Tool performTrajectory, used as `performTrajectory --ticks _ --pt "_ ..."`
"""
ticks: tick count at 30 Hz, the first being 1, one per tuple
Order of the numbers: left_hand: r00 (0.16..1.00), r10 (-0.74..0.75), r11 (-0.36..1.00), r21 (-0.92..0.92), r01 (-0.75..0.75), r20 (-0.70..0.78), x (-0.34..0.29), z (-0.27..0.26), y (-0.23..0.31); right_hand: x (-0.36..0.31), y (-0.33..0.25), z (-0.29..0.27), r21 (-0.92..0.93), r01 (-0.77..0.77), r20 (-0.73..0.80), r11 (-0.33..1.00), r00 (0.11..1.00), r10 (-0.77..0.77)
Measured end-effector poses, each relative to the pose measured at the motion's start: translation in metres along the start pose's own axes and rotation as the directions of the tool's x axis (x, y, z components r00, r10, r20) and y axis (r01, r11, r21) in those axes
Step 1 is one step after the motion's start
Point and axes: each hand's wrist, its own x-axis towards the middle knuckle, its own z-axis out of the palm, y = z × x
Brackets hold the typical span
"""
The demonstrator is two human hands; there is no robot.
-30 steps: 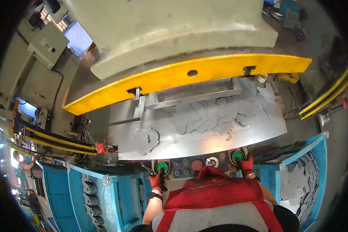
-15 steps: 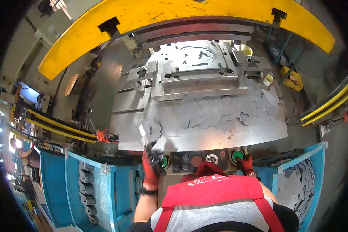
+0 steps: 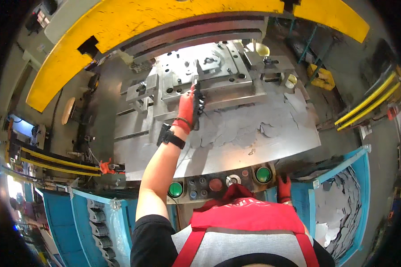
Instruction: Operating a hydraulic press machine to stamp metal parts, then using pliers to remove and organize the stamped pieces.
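My left hand (image 3: 189, 104), in a red and black glove, reaches forward over the plate to the front edge of the steel die (image 3: 209, 91). Its fingers are closed around a slim grey tool (image 3: 195, 75), whose exact kind I cannot make out. The tool's tip lies over the bright upper face of the die, near a flat cut-out shape (image 3: 209, 61). My right hand (image 3: 284, 189), gloved in red, is beside the right green push button (image 3: 263, 175), off it, fingers apart and holding nothing. The left green push button (image 3: 175, 189) sits uncovered below my left forearm.
Thin grey sheet scraps (image 3: 240, 127) lie on the steel bed. A yellow press beam (image 3: 165, 22) spans above the die. Blue bins stand on both sides: stacked parts (image 3: 99, 229) at left, scrap (image 3: 338, 204) at right. Yellow rails (image 3: 365, 104) flank the bed.
My left hand has moved from beside the left green button forward to the die, with the tool. My right hand has come off the right green button, slightly outward. The view has shifted.
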Motion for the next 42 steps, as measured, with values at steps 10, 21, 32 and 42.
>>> performTrajectory --ticks 10,21,32,42 --pt "0.999 0.001 0.988 -0.155 -0.009 -0.053 -0.172 -0.063 0.019 0.052 -0.197 0.052 0.292 0.279 0.263 0.915 0.896 -0.357" --pt "0.91 -0.267 0.952 -0.235 0.198 -0.316 -0.288 -0.153 -0.082 0.107 -0.292 0.227 -0.306 0.84 0.568 0.449 0.539 -0.622" --pt "0.873 -0.334 0.912 -0.354 0.205 -0.355 -0.288 -0.168 -0.11 0.105 -0.323 0.251 -0.601 0.748 0.66 0.283 0.664 -0.353" --pt "0.884 -0.287 0.903 -0.412 0.122 -0.368 -0.29 -0.149 -0.096 0.105 -0.326 0.23 -0.615 0.732 0.705 0.294 0.677 -0.211"
